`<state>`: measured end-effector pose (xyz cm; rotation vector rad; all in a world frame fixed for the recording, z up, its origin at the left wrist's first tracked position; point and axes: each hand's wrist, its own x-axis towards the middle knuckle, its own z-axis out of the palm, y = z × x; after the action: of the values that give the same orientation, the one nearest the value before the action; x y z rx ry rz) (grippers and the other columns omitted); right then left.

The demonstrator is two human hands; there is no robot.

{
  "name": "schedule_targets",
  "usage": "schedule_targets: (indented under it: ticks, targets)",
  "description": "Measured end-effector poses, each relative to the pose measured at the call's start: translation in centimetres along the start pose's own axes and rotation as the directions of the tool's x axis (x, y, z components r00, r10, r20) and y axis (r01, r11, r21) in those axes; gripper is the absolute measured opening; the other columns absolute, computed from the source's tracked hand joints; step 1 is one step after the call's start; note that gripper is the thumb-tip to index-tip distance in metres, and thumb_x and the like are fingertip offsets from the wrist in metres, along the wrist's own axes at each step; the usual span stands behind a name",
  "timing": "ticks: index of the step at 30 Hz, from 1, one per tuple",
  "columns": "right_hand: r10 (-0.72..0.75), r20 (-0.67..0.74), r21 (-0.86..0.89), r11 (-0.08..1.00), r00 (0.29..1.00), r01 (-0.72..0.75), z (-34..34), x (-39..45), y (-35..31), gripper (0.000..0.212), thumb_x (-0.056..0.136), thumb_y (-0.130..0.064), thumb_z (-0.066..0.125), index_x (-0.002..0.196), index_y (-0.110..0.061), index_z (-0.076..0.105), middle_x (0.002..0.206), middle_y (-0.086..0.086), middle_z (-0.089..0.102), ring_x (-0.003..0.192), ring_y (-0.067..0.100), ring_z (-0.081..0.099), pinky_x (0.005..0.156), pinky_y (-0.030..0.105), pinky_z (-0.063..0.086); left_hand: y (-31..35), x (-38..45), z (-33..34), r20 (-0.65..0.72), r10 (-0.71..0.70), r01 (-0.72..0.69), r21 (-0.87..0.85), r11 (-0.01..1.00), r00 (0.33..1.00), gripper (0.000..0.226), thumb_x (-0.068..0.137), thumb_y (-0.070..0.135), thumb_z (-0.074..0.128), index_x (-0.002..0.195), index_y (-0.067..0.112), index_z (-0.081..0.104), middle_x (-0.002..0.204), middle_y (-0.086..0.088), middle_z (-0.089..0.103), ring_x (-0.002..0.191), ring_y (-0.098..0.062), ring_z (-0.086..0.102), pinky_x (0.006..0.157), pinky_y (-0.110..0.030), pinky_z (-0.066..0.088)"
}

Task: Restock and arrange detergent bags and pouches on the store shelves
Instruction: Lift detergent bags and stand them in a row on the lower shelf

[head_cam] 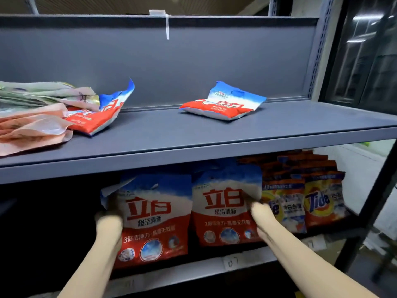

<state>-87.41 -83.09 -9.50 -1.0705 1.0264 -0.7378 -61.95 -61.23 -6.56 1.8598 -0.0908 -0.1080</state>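
On the lower shelf (214, 268) we see two red, white and blue detergent bags standing upright side by side, each printed with the large red characters 立白 and the smaller line 超洁清新 beneath; the left bag (153, 220) shows a further white line beginning "3倍", the rest too smeared for us to read; the right bag (225, 209) carries the same layout, its small print equally soft. Our left hand (108, 222) sits at the left bag's left edge and our right hand (261, 214) at the right bag's right edge; both are blurred, so we cannot tell whether the fingers grip the bags or merely press them. Just right of them stand orange Tide bags (320, 203) in rows, the word "Tide" clear on one and partly covered by our right hand on its neighbour. A tag on the shelf lip reads "07" (231, 263); others are illegible. On the upper shelf (193, 143) one 立白 bag (223, 104) lies flat alone; another (101, 116) lies crumpled against a heap of pink and pale green pouches (32, 117), cut off at the left edge, their print unreadable.
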Motion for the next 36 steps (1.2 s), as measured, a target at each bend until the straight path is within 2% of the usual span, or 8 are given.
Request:
schedule_targets:
  ticks: [4, 9, 13, 21, 24, 29, 33, 36]
  targets:
    - [-0.035, -0.037, 0.014, 0.999, 0.999, 0.036, 2.3, 2.3, 0.0, 0.061, 0.084, -0.042, 0.068, 0.13, -0.006, 0.047, 0.11, 0.016, 0.065, 0.09, 0.031, 0.064, 0.077, 0.042, 0.055, -1.8, 2.4, 1.4, -0.085, -0.031, 0.02, -0.136, 0.991, 0.996, 0.059, 0.1, 0.047, 0.034, 0.136, 0.002, 0.043, 0.126, -0.028, 0.051, 0.112, -0.042, 0.053, 0.088, -0.037, 0.044]
    - [-0.122, -0.038, -0.034, 0.992, 0.992, 0.121, 4.1, 4.0, 2.1, 0.061, 0.087, -0.04, 0.065, 0.131, -0.003, 0.046, 0.112, 0.018, 0.066, 0.087, 0.03, 0.069, 0.064, 0.038, 0.056, -4.7, 2.2, 3.3, 0.141, -0.053, 0.081, -0.205, 0.975, 0.989, 0.065, 0.093, 0.061, 0.033, 0.111, 0.004, 0.058, 0.092, -0.027, 0.068, 0.071, -0.037, 0.066, 0.068, -0.047, 0.055]
    - [-0.112, -0.016, -0.118, 0.987, 0.994, 0.11, 4.6, 5.2, 1.7, 0.056, 0.087, -0.047, 0.062, 0.125, -0.008, 0.05, 0.103, 0.013, 0.069, 0.086, 0.029, 0.07, 0.076, 0.045, 0.059, -5.4, 3.4, 2.9, 0.172, -0.057, 0.094, -0.215, 0.972, 0.983, 0.059, 0.085, 0.064, 0.049, 0.104, 0.009, 0.063, 0.077, -0.016, 0.07, 0.057, -0.031, 0.065, 0.053, -0.036, 0.054]
    - [-0.339, 0.029, -0.364, 0.873, 0.94, 0.325, 5.2, 4.9, 3.5, 0.079, 0.088, -0.035, 0.064, 0.149, -0.019, 0.017, 0.138, 0.009, 0.049, 0.107, 0.016, 0.056, 0.07, 0.019, 0.052, -6.8, 1.5, 4.6, 0.071, 0.102, -0.116, 0.239, 0.964, 0.992, 0.122, 0.062, 0.067, 0.068, 0.152, 0.011, 0.007, 0.154, -0.022, 0.019, 0.137, -0.042, 0.025, 0.107, -0.055, 0.03]
    - [-0.514, -0.014, -0.596, 0.693, 0.857, 0.406, 3.5, 3.6, 5.1, 0.078, 0.088, -0.027, 0.064, 0.15, -0.017, 0.017, 0.147, 0.01, 0.037, 0.131, 0.027, 0.043, 0.098, 0.042, 0.047, -8.3, -1.0, 5.0, 0.063, 0.208, -0.212, 0.475, 0.854, 0.976, 0.124, 0.065, 0.074, 0.064, 0.151, 0.011, 0.002, 0.157, -0.021, 0.009, 0.141, -0.041, 0.015, 0.111, -0.052, 0.021]
    - [-0.685, 0.294, -0.902, 0.031, 0.666, 0.431, 1.1, 0.4, 8.8, 0.065, 0.058, -0.038, 0.087, 0.111, -0.006, 0.068, 0.11, 0.019, 0.065, 0.094, 0.041, 0.064, 0.061, 0.041, 0.058, -12.6, -4.5, 5.0, 0.387, 0.272, -0.468, 0.636, 0.613, 0.881, 0.111, 0.057, 0.093, 0.014, 0.138, 0.025, 0.05, 0.152, -0.02, 0.029, 0.138, -0.048, 0.022, 0.103, -0.066, 0.03]
    - [-0.528, 0.399, -0.9, -0.069, 0.75, 0.431, 1.6, -0.6, 10.5, 0.071, 0.036, -0.04, 0.094, 0.1, -0.016, 0.075, 0.1, 0.01, 0.071, 0.091, 0.038, 0.068, 0.054, 0.039, 0.059, -13.2, -5.5, 4.8, 0.554, 0.359, -0.659, 0.592, 0.464, 0.751, 0.069, 0.079, 0.081, 0.01, 0.139, 0.053, 0.027, 0.133, -0.026, 0.051, 0.126, -0.059, 0.031, 0.082, -0.079, 0.03]
    - [-0.55, 0.442, -0.864, -0.051, 0.708, 0.5, 1.8, 0.1, 10.9, 0.075, 0.036, -0.024, 0.097, 0.106, -0.016, 0.074, 0.107, 0.012, 0.07, 0.098, 0.042, 0.066, 0.055, 0.04, 0.06, -13.0, -4.7, 5.5, 0.551, 0.307, -0.627, 0.619, 0.473, 0.776, 0.092, 0.077, 0.081, -0.004, 0.139, 0.03, 0.043, 0.142, -0.024, 0.042, 0.132, -0.055, 0.014, 0.087, -0.082, 0.024]
